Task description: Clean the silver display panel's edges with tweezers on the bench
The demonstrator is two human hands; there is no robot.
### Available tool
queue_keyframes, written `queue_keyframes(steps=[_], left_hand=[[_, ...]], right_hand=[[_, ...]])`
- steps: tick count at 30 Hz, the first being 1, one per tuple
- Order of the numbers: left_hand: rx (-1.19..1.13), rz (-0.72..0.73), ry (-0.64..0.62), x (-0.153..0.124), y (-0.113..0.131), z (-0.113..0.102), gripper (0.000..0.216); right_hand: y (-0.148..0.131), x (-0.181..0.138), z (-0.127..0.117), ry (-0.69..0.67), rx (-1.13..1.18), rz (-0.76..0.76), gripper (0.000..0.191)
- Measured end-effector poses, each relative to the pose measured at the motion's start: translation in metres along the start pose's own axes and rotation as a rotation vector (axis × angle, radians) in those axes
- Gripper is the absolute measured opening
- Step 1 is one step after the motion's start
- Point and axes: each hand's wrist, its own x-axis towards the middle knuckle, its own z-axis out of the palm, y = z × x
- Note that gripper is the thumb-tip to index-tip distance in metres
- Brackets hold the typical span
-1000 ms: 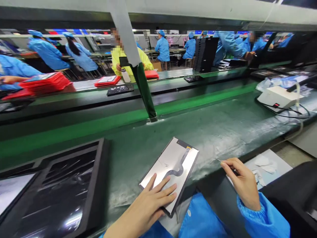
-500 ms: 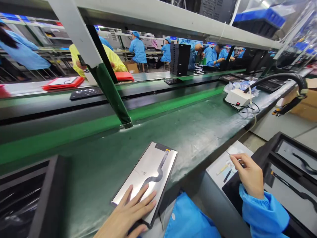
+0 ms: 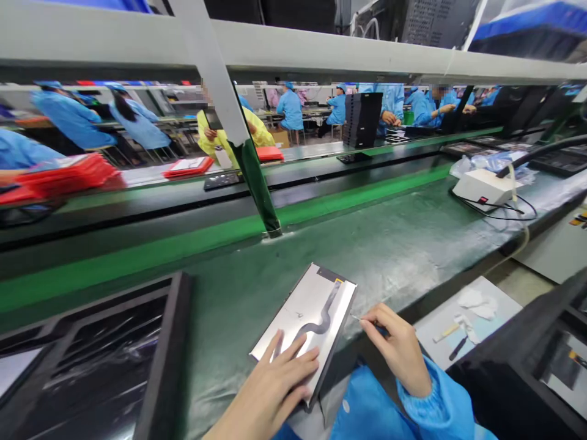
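Silver panel (image 3: 312, 300) lies under left hand (image 3: 275, 384), beside right hand (image 3: 395, 343).

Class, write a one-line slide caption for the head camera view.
Left hand spread on a silvery panel, right hand pinching a thin object beside it, at a green workbench.
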Motion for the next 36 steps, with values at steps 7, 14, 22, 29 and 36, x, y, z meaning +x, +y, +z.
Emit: queue_keyframes(steps=[7,14,22,29,36], left_hand=[[0.010,-0.228,0.409,0.004,-0.010,0.018,0.021],[0.061,-0.444,0.494,0.030,-0.038,0.016,0.010],[-0.051,-0.409,0.453,0.037,-0.017,0.013,0.007],[-0.386,-0.391,0.389,0.056,0.005,0.016,0.013],[-0.436,-0.385,0.425,0.051,0.007,0.022,0.011]], right_hand=[[-0.013,-0.007,0.026,-0.090,0.109,0.005,0.024],[-0.016,0.000,0.037,-0.130,0.115,-0.009,0.023],[-0.012,0.005,0.029,-0.099,0.128,0.000,0.026],[-0.016,-0.004,0.028,-0.165,0.161,-0.060,0.021],[0.015,-0.005,-0.001,0.025,-0.052,-0.020,0.025]])
